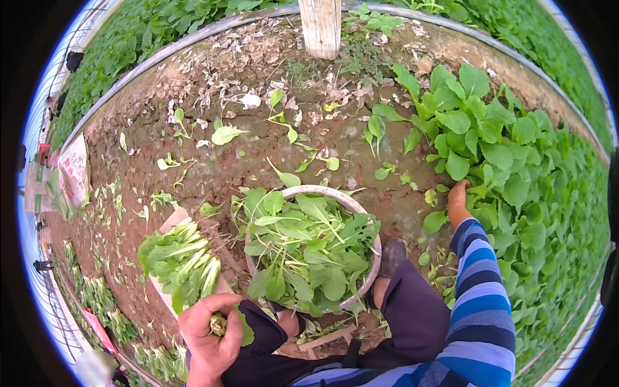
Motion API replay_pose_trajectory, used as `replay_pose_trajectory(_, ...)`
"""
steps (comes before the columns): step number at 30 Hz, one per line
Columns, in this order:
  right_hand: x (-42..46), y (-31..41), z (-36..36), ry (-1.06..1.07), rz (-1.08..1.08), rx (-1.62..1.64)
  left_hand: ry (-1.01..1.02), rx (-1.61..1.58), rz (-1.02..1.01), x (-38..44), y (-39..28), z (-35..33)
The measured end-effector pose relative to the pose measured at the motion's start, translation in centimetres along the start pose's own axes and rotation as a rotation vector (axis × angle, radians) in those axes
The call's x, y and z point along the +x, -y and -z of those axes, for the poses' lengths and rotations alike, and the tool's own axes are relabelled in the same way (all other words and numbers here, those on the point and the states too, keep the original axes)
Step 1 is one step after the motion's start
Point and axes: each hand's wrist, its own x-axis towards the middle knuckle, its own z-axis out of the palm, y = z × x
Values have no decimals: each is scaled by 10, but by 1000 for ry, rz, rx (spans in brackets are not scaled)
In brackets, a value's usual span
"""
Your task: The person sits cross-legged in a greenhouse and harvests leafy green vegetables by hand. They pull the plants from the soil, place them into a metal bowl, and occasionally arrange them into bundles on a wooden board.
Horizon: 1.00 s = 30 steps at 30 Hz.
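Observation:
My left hand (211,329) is closed round a small bunch of leafy greens (246,330), its cut or root end showing between thumb and fingers. At the edge of the growing leafy greens (503,159), my right hand (458,199) reaches low among the leaves, which partly hide its fingers; whether it grips a stem is unclear. Between my feet stands a round tub (359,209) heaped with loose leaves (314,251). Left of the tub, a pile of greens with pale stems (193,254) lies on a board (162,292).
A wooden post (321,29) rises beyond the soil, near a curved pipe or hose (213,30). Loose leaves (227,135) litter the ground. Bundled greens (99,297) lie at far left, near a printed sack (75,171). A wooden frame piece (329,337) is below the tub.

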Motion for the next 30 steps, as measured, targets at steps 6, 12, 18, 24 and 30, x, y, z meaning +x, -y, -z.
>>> replay_pose_trajectory(6,4,-5,-15,27,-44,170,42,5,-40,-1,0,3)
replay_pose_trajectory(12,-4,-2,-11,14,-39,206,83,45,-101,1,-2,3)
replay_pose_trajectory(18,-2,-4,-18,30,-84,297,69,62,-165,5,-5,0)
replay_pose_trajectory(24,5,-9,-14,83,-130,471,87,43,-139,2,-3,-1)
replay_pose_trajectory(30,9,-5,-39,30,-37,445,119,46,-171,2,-6,3)
